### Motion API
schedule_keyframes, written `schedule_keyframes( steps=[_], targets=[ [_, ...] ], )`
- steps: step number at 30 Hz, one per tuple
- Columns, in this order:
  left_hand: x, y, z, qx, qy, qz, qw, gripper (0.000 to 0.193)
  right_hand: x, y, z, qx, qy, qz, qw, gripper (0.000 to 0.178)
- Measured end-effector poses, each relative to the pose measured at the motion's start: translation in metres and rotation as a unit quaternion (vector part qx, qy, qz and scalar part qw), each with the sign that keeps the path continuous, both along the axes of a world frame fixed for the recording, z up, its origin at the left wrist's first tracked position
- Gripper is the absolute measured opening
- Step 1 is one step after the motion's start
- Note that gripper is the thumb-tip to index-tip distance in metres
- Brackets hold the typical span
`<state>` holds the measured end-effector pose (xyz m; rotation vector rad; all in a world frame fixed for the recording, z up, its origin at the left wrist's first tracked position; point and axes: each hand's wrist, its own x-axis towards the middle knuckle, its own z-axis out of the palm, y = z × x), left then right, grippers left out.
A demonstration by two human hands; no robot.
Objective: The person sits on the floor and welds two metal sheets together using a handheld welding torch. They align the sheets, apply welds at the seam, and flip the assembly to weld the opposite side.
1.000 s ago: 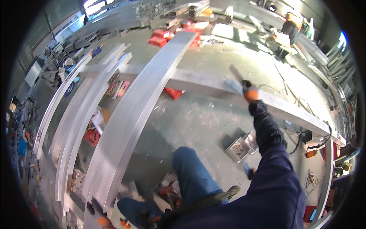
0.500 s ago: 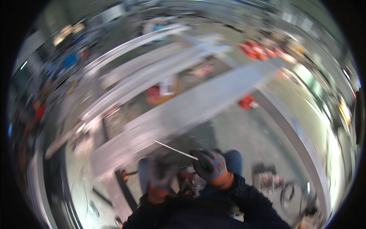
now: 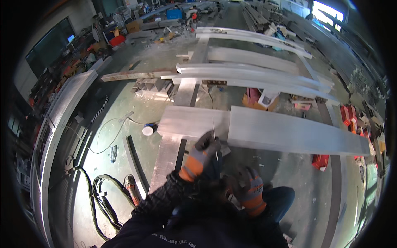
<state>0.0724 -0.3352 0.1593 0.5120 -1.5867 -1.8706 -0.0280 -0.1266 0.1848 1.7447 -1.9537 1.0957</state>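
Moved since the earlier frame: thin pale rod (image 3: 214, 128), then in the right hand (image 3: 250, 190), now in the left hand (image 3: 198, 159); view swung round.

Wide pale metal profile (image 3: 289, 130): stepped line across it; laid over a left support beam (image 3: 165, 155) and a right support beam (image 3: 336, 186).

Narrower metal profiles (image 3: 248, 84): several, beyond the wide one, across the same beams.

Black cable (image 3: 92, 202): looped on the floor, left.

Red-and-grey hand tool (image 3: 131, 191): on the floor, just beside the cable.

Hands: grey-and-orange gloves. Left, near the wide profile's close edge, fingers closed round the rod. Right, lower, near the knee; blurred, fingers' opening and any hold cannot be told.

Rod: roughly upright; contact with the profile cannot be told.
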Motion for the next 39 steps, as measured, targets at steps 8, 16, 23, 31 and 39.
schedule_keyframes(
  steps=[8,16,23,31,39],
  targets=[
    [-0.042,-0.071,-0.011,0.007,-0.151,-0.081,0.985,0.047,-0.008,0.034,-0.040,0.053,-0.203,-0.119,0.970,0.036],
    [-0.088,-0.089,-0.014,-0.066,-0.215,-0.110,0.968,0.046,-0.002,0.050,-0.051,0.077,-0.222,-0.157,0.959,0.035],
    [-0.089,-0.099,-0.013,-0.189,-0.222,-0.163,0.942,0.073,-0.027,0.030,-0.031,0.073,-0.191,-0.144,0.968,0.037],
    [-0.081,-0.119,-0.061,-0.462,-0.220,-0.119,0.851,0.095,-0.071,-0.035,0.007,0.031,-0.146,-0.101,0.984,0.037],
    [-0.073,-0.110,-0.067,-0.520,-0.209,-0.079,0.825,0.102,-0.175,-0.172,0.009,0.123,-0.062,-0.064,0.988,0.046]
  ],
)
